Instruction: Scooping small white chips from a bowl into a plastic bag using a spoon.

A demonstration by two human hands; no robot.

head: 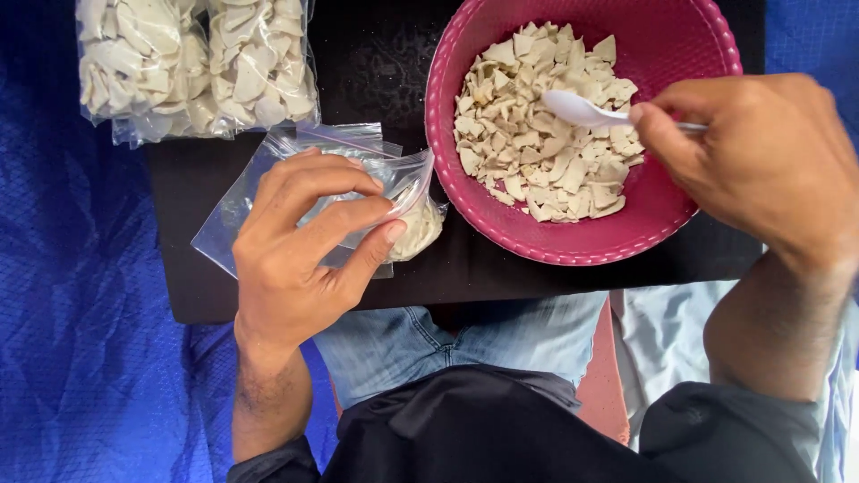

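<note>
My left hand [300,241] grips a small clear plastic bag [404,199] and holds its mouth open toward a pink bowl [573,246]. A few pale chips lie inside the bag. My right hand [761,156] holds a white plastic spoon [577,109] whose scoop rests over the pile of pale, flat chips [546,125] in the bowl. Both bowl and bag sit on a black board [376,72] across my lap.
Two filled clear bags of the same chips [192,58] lie at the board's far left. Several empty clear bags [242,201] are stacked under my left hand. Blue cloth [72,268] covers the ground around.
</note>
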